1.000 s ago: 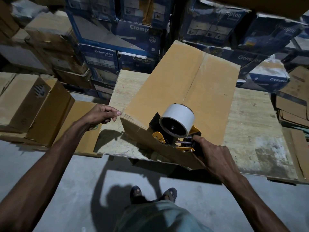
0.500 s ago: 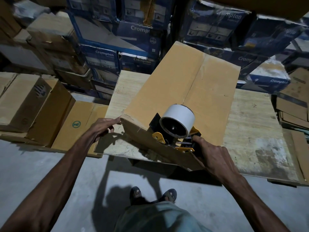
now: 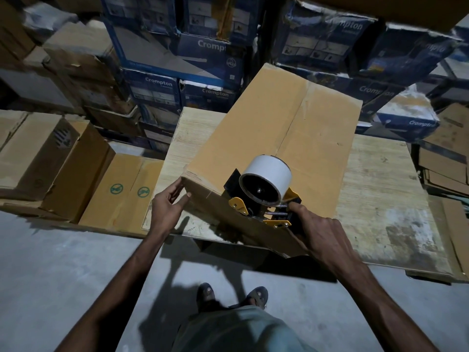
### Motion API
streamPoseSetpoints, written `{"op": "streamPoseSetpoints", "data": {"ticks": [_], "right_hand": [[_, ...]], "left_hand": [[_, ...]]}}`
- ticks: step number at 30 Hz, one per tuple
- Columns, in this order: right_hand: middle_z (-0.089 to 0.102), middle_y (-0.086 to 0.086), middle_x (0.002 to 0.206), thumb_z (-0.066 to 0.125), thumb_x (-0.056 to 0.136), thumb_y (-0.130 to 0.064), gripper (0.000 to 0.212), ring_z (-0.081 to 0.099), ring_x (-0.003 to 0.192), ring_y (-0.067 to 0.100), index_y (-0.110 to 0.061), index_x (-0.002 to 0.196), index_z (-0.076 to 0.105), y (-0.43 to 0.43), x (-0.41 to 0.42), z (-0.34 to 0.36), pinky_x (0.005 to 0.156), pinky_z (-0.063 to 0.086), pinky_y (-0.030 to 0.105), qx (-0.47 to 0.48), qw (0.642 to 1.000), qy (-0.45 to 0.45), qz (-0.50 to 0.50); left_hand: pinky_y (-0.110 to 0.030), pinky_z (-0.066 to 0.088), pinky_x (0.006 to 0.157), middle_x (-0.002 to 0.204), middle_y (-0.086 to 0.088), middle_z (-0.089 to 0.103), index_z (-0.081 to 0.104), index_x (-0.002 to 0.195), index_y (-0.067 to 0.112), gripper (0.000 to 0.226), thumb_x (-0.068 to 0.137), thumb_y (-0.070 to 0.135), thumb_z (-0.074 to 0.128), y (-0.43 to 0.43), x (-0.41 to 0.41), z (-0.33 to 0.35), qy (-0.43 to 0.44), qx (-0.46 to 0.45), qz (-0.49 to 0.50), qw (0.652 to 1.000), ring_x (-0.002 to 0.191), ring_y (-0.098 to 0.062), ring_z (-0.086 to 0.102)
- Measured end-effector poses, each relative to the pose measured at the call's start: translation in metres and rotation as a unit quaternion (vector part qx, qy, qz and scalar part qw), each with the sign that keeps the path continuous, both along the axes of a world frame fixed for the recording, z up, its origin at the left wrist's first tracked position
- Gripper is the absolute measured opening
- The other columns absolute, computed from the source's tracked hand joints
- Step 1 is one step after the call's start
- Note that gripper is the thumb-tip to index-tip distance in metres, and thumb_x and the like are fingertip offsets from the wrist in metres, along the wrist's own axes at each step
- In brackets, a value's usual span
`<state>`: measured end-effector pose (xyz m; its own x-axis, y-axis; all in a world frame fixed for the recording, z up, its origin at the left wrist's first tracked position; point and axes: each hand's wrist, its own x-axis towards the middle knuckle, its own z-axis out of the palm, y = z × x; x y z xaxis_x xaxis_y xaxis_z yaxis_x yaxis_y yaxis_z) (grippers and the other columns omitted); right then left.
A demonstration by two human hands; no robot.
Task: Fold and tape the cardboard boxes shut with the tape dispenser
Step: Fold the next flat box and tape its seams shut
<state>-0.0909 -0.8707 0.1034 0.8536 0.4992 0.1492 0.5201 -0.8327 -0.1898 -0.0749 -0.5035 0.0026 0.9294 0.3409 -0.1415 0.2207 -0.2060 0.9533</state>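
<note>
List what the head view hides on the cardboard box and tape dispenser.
Head view: handle of the yellow-and-black tape dispenser, covered by the right hand.
Head view: near end of the seam on the brown cardboard box, covered by the dispenser; tape there unclear.
Head view: box's far side, behind its own top.

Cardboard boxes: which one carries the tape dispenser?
The box on the table, dispenser at its near edge; the left boxes have none.
</note>
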Motion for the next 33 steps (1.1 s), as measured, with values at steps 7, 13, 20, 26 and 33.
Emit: {"op": "streamPoseSetpoints", "data": {"ticks": [7, 13, 20, 26, 33], "right_hand": [[0.077, 0.006, 0.092, 0.087, 0.080, -0.016, 0.074, 0.065, 0.054, 0.022, -0.025, 0.140, 0.045, -0.001, -0.002, 0.000, 0.044, 0.047, 0.031, 0.016, 1.000, 0.003, 0.010], [0.075, 0.004, 0.114, 0.074, 0.093, -0.023, 0.076, 0.073, 0.084, 0.028, -0.042, 0.151, 0.028, -0.007, 0.001, -0.004, 0.063, 0.061, 0.045, 0.022, 0.997, 0.069, 0.026], [0.072, -0.004, 0.124, 0.059, 0.098, -0.036, 0.065, 0.071, 0.097, 0.023, -0.049, 0.151, 0.023, -0.008, 0.004, 0.003, 0.070, 0.059, 0.042, -0.007, 0.994, 0.105, 0.035], [0.074, -0.003, 0.116, 0.071, 0.094, -0.030, 0.073, 0.072, 0.082, 0.024, -0.048, 0.147, 0.024, -0.039, -0.012, 0.013, 0.059, 0.058, 0.040, -0.035, 0.995, 0.089, 0.020], [0.076, -0.004, 0.100, 0.070, 0.089, -0.028, 0.067, 0.070, 0.064, 0.023, -0.046, 0.143, 0.033, -0.086, -0.039, 0.023, 0.043, 0.052, 0.038, -0.060, 0.996, 0.062, -0.002]], "left_hand": [[-0.050, 0.032, 0.122, 0.166, -0.007, 0.032, 0.032, 0.160, 0.022, 0.074, 0.097, 0.041, 0.066, -0.009, 0.002, 0.004, -0.200, 0.448, -0.125, 0.862, 0.156, -0.024, 0.023], [-0.049, 0.044, 0.115, 0.143, -0.015, 0.062, 0.064, 0.137, 0.008, 0.051, 0.089, 0.016, 0.079, -0.041, 0.015, 0.000, -0.302, 0.487, -0.266, 0.775, 0.135, -0.029, 0.057], [-0.046, 0.045, 0.114, 0.137, -0.011, 0.067, 0.069, 0.132, 0.010, 0.034, 0.100, 0.016, 0.059, -0.034, 0.019, 0.011, -0.327, 0.430, -0.305, 0.784, 0.130, -0.026, 0.061], [-0.042, 0.041, 0.119, 0.151, -0.004, 0.056, 0.060, 0.145, 0.014, 0.052, 0.095, 0.004, 0.072, -0.032, 0.021, 0.005, -0.315, 0.419, -0.317, 0.791, 0.143, -0.018, 0.050], [-0.040, 0.038, 0.121, 0.154, -0.001, 0.053, 0.056, 0.149, 0.017, 0.051, 0.100, 0.008, 0.068, -0.030, 0.024, 0.003, -0.321, 0.416, -0.325, 0.786, 0.145, -0.016, 0.047]]}}
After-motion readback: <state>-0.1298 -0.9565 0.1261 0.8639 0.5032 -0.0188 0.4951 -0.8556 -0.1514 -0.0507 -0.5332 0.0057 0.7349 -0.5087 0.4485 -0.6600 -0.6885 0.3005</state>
